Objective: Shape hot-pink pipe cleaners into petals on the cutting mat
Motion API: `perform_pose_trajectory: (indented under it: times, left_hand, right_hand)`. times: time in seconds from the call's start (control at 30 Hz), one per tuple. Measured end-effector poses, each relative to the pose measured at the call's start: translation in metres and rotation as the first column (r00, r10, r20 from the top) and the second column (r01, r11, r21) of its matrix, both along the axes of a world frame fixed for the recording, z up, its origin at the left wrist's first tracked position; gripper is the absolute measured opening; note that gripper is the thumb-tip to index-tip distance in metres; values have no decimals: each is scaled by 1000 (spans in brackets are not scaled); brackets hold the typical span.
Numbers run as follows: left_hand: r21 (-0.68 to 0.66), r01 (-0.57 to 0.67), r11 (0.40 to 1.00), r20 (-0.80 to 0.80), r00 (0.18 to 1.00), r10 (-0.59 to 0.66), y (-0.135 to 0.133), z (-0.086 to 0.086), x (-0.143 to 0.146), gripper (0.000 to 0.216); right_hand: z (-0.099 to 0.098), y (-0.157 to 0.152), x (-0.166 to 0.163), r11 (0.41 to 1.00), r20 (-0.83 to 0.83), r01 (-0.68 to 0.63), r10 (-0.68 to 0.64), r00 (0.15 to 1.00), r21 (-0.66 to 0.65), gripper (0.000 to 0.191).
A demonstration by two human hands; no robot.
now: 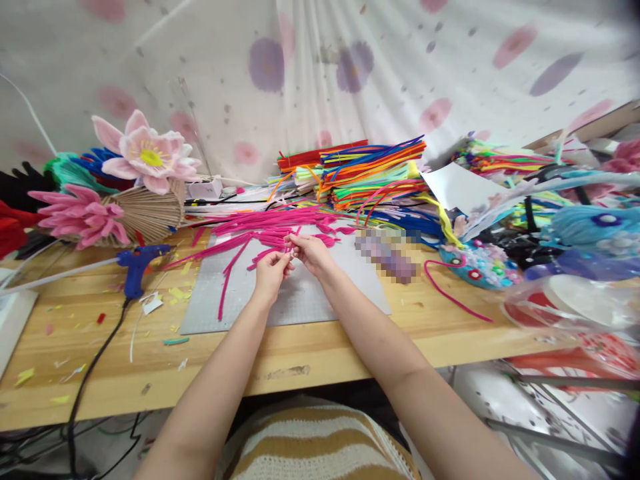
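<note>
In the head view, your left hand point(271, 273) and right hand point(313, 254) meet above the grey mat point(330, 293), fingers curled and thumbs pressed in, each nearly closed in a pinch. Between your fingertips you have hold of a small thin piece point(292, 253); it is too small to make out its shape. Just beyond your hands, magenta stems point(280, 219) lie in a loose spread across the back of the mat, a few pointing toward you at the left. Well to your left, a blue glue gun point(136, 270) rests on the wooden table point(425, 337), near a pale pink flower point(131, 175). Behind the magenta stems, bundles of coloured stems point(375, 168) are piled up.
</note>
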State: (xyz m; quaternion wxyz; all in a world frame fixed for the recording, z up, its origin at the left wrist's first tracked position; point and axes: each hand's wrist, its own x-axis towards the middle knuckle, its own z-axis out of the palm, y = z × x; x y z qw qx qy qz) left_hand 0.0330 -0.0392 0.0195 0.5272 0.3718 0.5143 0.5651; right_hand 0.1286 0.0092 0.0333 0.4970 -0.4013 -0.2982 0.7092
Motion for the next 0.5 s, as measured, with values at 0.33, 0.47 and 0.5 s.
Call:
perform_pose_trajectory:
  times: [0.33,0.47,0.5]
  left_hand:
    - [88,8,996,-41,999,-4,2,-11,2,22]
    - [-14,91,996,134,987,-89,0,-1,-1,19]
    - [-43,107,993,167,981,-98,1,2,-2,17]
  right_hand:
    - [-1,1,6,984,75,-168,164,984,52,17]
    - [3,9,5,990,89,-135,130,987,42,11]
    - [3,12,4,993,83,-115,113,990,24,11]
